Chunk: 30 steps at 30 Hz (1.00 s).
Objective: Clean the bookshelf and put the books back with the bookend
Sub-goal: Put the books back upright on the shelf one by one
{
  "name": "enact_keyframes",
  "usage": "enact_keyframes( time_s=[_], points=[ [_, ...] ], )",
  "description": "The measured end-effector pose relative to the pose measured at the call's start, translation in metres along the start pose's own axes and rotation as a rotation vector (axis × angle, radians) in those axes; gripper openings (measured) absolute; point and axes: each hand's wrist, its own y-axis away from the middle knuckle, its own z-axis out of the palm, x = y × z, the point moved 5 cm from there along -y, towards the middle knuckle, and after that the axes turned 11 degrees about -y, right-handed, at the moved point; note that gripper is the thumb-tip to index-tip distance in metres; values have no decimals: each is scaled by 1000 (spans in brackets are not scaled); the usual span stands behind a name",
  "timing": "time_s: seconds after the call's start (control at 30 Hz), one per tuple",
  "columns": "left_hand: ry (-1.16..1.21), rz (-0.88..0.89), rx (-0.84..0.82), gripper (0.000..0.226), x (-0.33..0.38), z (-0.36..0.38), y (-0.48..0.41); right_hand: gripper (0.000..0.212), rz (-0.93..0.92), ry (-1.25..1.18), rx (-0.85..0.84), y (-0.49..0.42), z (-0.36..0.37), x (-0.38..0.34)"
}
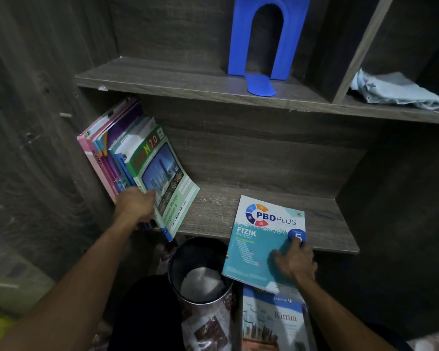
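- Row of books (127, 158): at the left end of the lower shelf (314, 224), tops leaning left towards the side wall, green cover outermost.
- Left hand (134, 206): fingers grasp the row's lower edge.
- Physics book (261, 239): teal and white, flat, long axis front to back, overhanging the shelf front.
- Right hand (295, 262): fingers released, spread on its cover.
- Bookend (240, 46): blue, upright on the upper shelf (162, 77).

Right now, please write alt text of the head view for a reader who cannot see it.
A person's left hand grips a leaning row of books on the lower shelf; the right hand presses on a teal Fizik workbook overhanging its edge. Above are a blue bookend and a pale cloth.
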Motion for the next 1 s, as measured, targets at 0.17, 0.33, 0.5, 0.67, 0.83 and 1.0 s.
enact_keyframes(
  time_s=[0.17,0.33,0.5,0.67,0.83,1.0],
  points=[
    [39,-20,96,49,0,15,-3,60,180,-420,-40,-17,5,38],
    [186,-42,34,48,-3,12,-4,38,223,-848,-50,-10,-2,35],
    [200,-4,-44,49,-12,21,8,37,230,-1172,-146,-2,6,21],
    [165,-5,-127,62,-18,37,19,43,189,-1270,-157,2,1,7],
    [135,-16,-241,58,-23,72,37,50,162,-1320,-195,3,-4,-4],
    [128,-50,-326,53,-28,94,44,52,151,-1320,-202,7,-8,-9]
  ],
)
